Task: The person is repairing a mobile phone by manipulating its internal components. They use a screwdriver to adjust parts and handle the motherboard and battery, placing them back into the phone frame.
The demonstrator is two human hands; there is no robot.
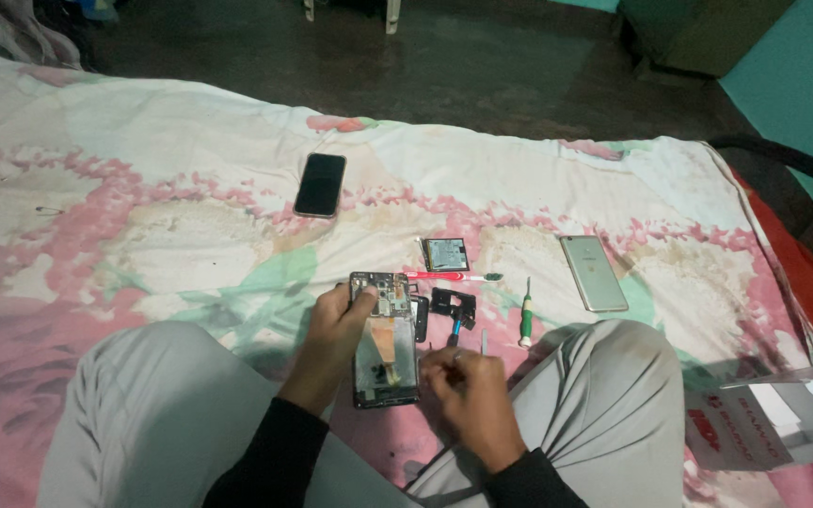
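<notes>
**Ana:** Two hands on one opened phone [385,341], its back off and the insides showing. It lies on the flowered sheet [143,235] between the person's knees. The left hand [331,343] grips its upper left edge, thumb over the top corner, pinning it flat.

**Ben:** And the right hand [468,390]?

**Ana:** Curled shut just beside the phone's lower right edge, fingers pinched together. Something thin may sit in that pinch, but I cannot tell what; it is too small and dim.

**Ben:** So where are we?

**Ana:** Mid-teardown, I'd judge. The battery [446,254] is already out, lying above the phone. A black part [453,303] rests just right of it, with a red tool [444,277], a blue tool [454,329] and a green screwdriver [525,320] close by.

**Ben:** Next move?

**Ana:** Fine work inside the frame, likely. That calls for a steady left hold and a careful right-hand approach among small parts.

**Ben:** Anything else out there?

**Ana:** A dark phone [320,184] sits well apart up top, a gold one [593,273] off right.
</notes>
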